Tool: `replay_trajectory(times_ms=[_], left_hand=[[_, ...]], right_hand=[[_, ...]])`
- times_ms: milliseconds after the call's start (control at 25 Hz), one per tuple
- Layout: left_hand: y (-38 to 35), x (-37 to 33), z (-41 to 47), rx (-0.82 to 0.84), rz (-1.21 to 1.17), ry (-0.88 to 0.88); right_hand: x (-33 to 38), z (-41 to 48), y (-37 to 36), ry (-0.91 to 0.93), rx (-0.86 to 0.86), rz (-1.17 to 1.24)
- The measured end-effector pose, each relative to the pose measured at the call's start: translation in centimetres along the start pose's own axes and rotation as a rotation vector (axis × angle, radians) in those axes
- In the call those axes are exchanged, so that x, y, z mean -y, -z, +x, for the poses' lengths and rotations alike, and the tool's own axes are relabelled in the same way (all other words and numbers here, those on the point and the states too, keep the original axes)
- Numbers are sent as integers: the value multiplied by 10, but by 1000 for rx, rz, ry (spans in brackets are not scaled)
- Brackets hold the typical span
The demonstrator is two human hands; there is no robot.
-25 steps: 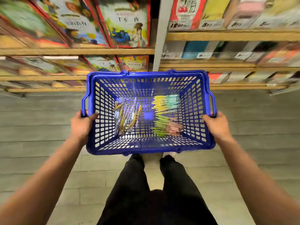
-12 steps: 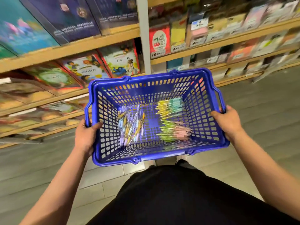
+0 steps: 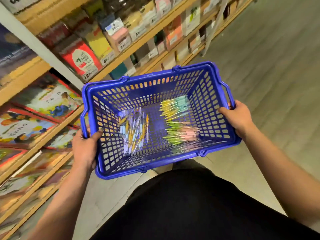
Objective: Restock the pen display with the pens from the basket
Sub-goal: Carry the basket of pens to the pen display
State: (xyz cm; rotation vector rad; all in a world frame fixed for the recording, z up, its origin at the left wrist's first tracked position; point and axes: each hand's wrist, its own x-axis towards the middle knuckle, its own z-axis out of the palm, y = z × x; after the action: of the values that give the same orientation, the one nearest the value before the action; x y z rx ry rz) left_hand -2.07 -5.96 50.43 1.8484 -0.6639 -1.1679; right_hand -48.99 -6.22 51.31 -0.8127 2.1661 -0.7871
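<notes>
You hold the blue plastic basket (image 3: 150, 73) level in front of you, in the middle of the frame, one hand at each short end. Your left hand (image 3: 84, 146) grips the left end, thumb hooked over the rim onto the inner mesh wall and fingers wrapped underneath. Your right hand (image 3: 237, 118) grips the right end the same way, thumb lying inside on the wall, just below the folded-down carry handle (image 3: 227, 91).

The pens lie on the basket floor in three bunches. At the left is a loose pile in clear wrappers (image 3: 134, 132), with lilac, pale blue and yellow barrels. At the upper right is a row of yellow and teal pens (image 3: 174, 106), and just below it a row of green and pink pens (image 3: 181, 132). The left pile is apart from the two right rows.

Wooden shelves (image 3: 26, 71) run diagonally across the upper left, with picture books (image 3: 43, 101) and a red packet (image 3: 83, 61) behind price labels. Grey floor (image 3: 277, 66) fills the upper right, and your black clothing (image 3: 190, 205) fills the bottom. The shelf goods are blurred.
</notes>
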Motion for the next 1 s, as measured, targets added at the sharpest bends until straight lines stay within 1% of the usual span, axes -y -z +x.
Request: replay_trajectory(times_ms=[200,280,480,600,680,800,880,1000], left_hand=[[-128,-41,11,251,54,-60],[-186,-60,8,344,97,-98],[-323,-98,-1,546,204,-154],[-402,-122,-15,616,246,-228],[-444,-136,-22,646,270,-246],[-510,-160,-28,699,318,-273],[-553,-176,-29,741,361,-293],[-610,-198,-22,761,390,-310]], right_hand=[[-53,15,87,-109,-216,93],[-75,23,121,-168,-300,173],[-119,41,189,-313,-450,320],[-136,52,222,-341,-561,346],[-141,64,238,-360,-617,384],[-147,92,262,-383,-643,474],[-147,114,277,-406,-670,486],[-140,158,298,-421,-682,515]])
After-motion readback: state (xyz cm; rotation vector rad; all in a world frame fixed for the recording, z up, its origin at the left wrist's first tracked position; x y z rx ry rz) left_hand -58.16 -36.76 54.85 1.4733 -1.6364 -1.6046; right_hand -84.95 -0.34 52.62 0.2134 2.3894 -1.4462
